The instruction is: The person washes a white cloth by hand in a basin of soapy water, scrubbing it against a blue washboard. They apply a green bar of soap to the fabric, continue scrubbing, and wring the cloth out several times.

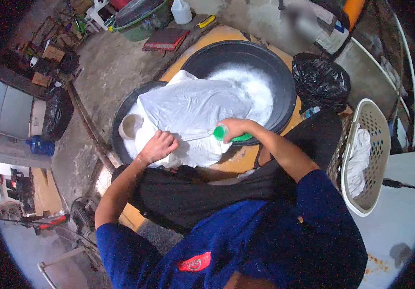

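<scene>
A wet white cloth, perhaps a garment, lies spread across the rims of two black basins. My left hand rests at its near left part, fingers curled into the fabric. On the cloth's near right side, my right hand grips a green scrub brush; its underside is hidden. White suds float in the large black basin behind the cloth. The smaller black basin at left is partly covered by the cloth and has a whitish cup-like container in it.
To the right stands a beige laundry basket with white cloth inside. A black plastic bag sits beside the large basin. At the back are a green tub, a white jug and a dark red flat object.
</scene>
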Demonstrator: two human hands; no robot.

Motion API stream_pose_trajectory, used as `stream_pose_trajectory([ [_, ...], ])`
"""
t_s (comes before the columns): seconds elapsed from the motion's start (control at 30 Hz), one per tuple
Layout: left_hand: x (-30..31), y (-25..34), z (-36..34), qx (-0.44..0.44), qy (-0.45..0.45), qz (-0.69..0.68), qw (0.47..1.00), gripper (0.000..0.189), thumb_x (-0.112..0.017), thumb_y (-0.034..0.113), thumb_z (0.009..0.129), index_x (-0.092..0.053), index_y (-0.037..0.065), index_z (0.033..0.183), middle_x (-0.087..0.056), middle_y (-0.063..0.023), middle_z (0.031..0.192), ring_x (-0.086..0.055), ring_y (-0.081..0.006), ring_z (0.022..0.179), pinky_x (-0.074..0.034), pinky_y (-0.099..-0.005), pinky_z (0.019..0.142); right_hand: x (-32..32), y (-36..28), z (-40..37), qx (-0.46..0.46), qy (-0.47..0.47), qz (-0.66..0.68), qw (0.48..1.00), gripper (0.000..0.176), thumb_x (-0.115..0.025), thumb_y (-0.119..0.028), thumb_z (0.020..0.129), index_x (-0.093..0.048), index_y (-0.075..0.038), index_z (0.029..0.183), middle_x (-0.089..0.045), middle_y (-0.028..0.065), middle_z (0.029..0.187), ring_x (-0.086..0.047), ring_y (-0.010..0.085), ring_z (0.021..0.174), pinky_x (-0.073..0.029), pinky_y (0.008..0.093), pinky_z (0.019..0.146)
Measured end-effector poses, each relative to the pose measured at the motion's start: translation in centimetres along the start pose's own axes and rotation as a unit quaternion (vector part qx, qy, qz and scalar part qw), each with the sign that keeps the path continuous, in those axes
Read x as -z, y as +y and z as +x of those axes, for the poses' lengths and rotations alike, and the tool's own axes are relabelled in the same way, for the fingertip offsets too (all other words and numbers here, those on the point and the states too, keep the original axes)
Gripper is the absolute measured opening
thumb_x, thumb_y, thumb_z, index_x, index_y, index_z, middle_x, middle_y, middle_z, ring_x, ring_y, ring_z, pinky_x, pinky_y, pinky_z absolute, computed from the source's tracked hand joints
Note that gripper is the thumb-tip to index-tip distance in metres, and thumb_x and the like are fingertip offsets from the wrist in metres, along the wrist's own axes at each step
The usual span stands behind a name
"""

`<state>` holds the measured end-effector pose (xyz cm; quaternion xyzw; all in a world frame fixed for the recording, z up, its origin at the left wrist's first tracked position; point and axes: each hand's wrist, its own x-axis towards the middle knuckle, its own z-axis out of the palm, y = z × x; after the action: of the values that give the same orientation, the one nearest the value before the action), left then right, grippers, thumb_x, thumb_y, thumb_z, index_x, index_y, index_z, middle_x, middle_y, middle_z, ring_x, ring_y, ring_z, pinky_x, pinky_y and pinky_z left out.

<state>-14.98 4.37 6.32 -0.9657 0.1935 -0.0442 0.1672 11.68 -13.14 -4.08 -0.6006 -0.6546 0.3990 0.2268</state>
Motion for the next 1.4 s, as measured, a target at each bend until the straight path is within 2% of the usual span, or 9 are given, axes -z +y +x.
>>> stream_pose_trajectory([
  [0.1,-0.1,0.1,-0.2,0.005,-0.028,0.007,1.000,0.023,-0.049,0.016,0.069,-0.048,0.008,0.091,-0.046,-0.0058,0.084,-0.045,-0.0210,0.083,-0.037,-0.0353,0.070,0.3,0.2,0.3,-0.032,-0.082,0.027,0.996,0.050,-0.074,-0.021,0.054,-0.056,-0.004,0.097,-0.061,0.0112,0.085,-0.057,0.0224,0.080,-0.043,0.0316,0.073],
  [0.4,1.2,0.4,0.6,0.076,-0.085,-0.048,0.992,0.022,-0.047,0.015,0.071,-0.048,0.008,0.092,-0.048,-0.0060,0.088,-0.046,-0.0204,0.084,-0.038,-0.0307,0.072,3.8,7.5,-0.9,-0.155,-0.031,0.020,0.987,0.044,-0.074,-0.023,0.055,-0.058,-0.002,0.089,-0.061,0.0130,0.078,-0.058,0.0212,0.077,-0.044,0.0335,0.069],
  [0.5,1.4,0.4,0.6,0.078,-0.085,-0.047,0.992,0.022,-0.047,0.015,0.071,-0.049,0.009,0.092,-0.048,-0.0062,0.088,-0.046,-0.0201,0.084,-0.039,-0.0303,0.072,3.2,11.2,-1.1,-0.161,-0.203,-0.185,0.948,0.053,-0.075,-0.027,0.051,-0.059,-0.006,0.097,-0.053,0.0180,0.110,-0.058,0.0247,0.084,-0.048,0.0351,0.069],
  [0.6,1.2,0.2,0.8,0.079,-0.089,-0.052,0.992,0.022,-0.046,0.014,0.070,-0.049,0.009,0.092,-0.048,-0.0062,0.088,-0.046,-0.0201,0.083,-0.039,-0.0302,0.072,0.7,9.1,-1.9,-0.118,-0.095,-0.325,0.933,0.051,-0.076,-0.024,0.048,-0.061,-0.010,0.094,-0.046,0.0134,0.121,-0.059,0.0273,0.082,-0.049,0.0361,0.069],
  [0.63,1.5,0.1,1.0,0.083,-0.087,-0.057,0.991,0.022,-0.046,0.014,0.070,-0.049,0.008,0.091,-0.047,-0.0063,0.088,-0.046,-0.0201,0.083,-0.039,-0.0301,0.072,0.2,8.2,-1.6,-0.153,-0.087,-0.337,0.925,0.034,-0.067,-0.020,0.062,-0.061,-0.012,0.094,-0.038,0.0100,0.128,-0.058,0.0288,0.088,-0.049,0.0379,0.072],
  [0.73,1.3,0.3,0.9,0.089,-0.091,-0.057,0.990,0.022,-0.046,0.014,0.070,-0.049,0.008,0.091,-0.047,-0.0063,0.087,-0.046,-0.0203,0.083,-0.039,-0.0299,0.073,-2.7,9.4,-0.7,-0.201,-0.004,-0.319,0.926,0.044,-0.066,-0.015,0.062,-0.054,-0.015,0.104,-0.032,0.0151,0.129,-0.058,0.0287,0.085,-0.047,0.0399,0.070],
  [0.93,1.3,0.1,1.3,0.097,-0.114,-0.062,0.987,0.022,-0.046,0.014,0.069,-0.049,0.008,0.091,-0.045,-0.0067,0.084,-0.046,-0.0211,0.083,-0.039,-0.0301,0.072,-4.9,8.4,-0.6,-0.150,0.163,-0.391,0.893,0.027,-0.041,-0.018,0.079,-0.056,-0.009,0.101,-0.040,0.0165,0.123,-0.059,0.0238,0.079,-0.044,0.0387,0.068],
  [1.13,0.9,0.2,1.4,0.102,-0.103,-0.071,0.987,0.023,-0.047,0.014,0.069,-0.048,0.007,0.090,-0.045,-0.0070,0.084,-0.045,-0.0214,0.082,-0.039,-0.0304,0.072,-5.4,8.0,0.4,-0.125,0.218,-0.404,0.879,0.022,-0.048,-0.013,0.075,-0.062,-0.005,0.089,-0.050,0.0086,0.114,-0.061,0.0217,0.077,-0.042,0.0394,0.074],
  [1.4,0.9,0.1,1.2,0.098,-0.104,-0.073,0.987,0.023,-0.047,0.013,0.068,-0.048,0.007,0.090,-0.044,-0.0072,0.084,-0.045,-0.0218,0.082,-0.039,-0.0309,0.073,-3.8,6.7,-0.1,-0.128,0.189,-0.406,0.885,0.017,-0.048,-0.011,0.073,-0.062,-0.006,0.080,-0.061,0.0077,0.090,-0.060,0.0197,0.075,-0.043,0.0373,0.064],
])
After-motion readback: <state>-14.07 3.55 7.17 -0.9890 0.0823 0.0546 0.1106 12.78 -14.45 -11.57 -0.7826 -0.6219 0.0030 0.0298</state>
